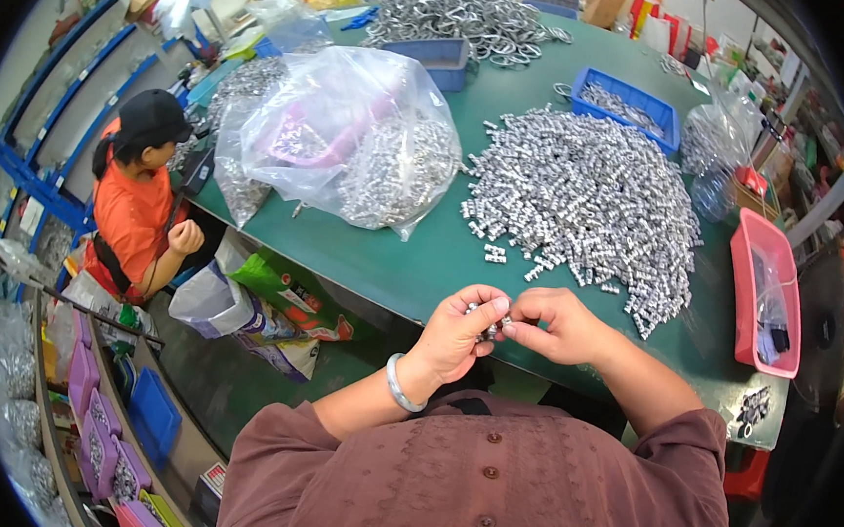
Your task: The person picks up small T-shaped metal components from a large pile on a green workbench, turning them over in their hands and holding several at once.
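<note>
My two hands meet at the table's near edge, in front of my chest. My left hand (454,339) is curled closed around a few small silvery metal fittings (484,335), partly hidden by the fingers. Thumb and fingertips of my right hand (559,327) pinch at the same cluster; I cannot make out whether it grips a separate piece. Just beyond the hands, a broad heap of similar ribbed metal fittings (583,201) covers the green table (343,266), with a few loose ones at its near side.
Behind the heap stands a blue bin (669,119) of metal parts. A pink tray (742,276) lies at right, near several dark rings (754,406). Clear plastic bags (423,102) of parts and a pile of metal rings (459,16) lie farther back. A co-worker (133,199) sits at left.
</note>
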`<state>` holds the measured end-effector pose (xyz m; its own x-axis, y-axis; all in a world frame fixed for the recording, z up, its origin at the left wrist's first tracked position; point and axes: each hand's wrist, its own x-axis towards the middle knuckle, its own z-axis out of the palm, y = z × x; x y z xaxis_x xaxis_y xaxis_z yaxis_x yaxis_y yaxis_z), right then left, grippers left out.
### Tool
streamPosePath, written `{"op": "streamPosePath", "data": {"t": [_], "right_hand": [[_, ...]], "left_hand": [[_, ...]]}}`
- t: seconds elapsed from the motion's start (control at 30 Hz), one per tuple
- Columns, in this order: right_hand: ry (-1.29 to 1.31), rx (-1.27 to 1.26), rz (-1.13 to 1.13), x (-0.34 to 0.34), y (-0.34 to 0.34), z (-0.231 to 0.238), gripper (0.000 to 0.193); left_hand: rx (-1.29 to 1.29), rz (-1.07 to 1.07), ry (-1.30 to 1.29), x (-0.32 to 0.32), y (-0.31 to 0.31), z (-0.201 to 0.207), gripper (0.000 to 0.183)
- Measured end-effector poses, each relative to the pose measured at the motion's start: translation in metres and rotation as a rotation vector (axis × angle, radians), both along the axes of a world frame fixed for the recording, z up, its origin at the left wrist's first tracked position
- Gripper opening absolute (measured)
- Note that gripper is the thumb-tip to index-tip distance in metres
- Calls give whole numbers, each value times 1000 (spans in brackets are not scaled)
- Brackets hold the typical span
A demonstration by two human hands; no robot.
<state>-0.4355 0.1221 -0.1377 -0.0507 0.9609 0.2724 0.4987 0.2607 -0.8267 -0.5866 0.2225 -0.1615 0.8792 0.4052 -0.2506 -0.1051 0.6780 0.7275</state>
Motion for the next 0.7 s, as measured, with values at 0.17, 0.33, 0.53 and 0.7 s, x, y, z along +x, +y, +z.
{"op": "streamPosePath", "data": {"t": [0.17,0.33,0.53,0.7], "right_hand": [[-133,10,82,-3,-4,5,13],[-176,-13,-46,15,-33,0,10],[-101,-61,-273,43,-72,-19,7],[-23,-72,-435,63,-81,-41,6]], "left_hand": [[-254,50,-101,-26,16,-8,9],[-370,246,-244,-70,49,8,12],[-253,507,-283,-127,104,49,17],[-54,596,-195,-122,176,105,13]]}}
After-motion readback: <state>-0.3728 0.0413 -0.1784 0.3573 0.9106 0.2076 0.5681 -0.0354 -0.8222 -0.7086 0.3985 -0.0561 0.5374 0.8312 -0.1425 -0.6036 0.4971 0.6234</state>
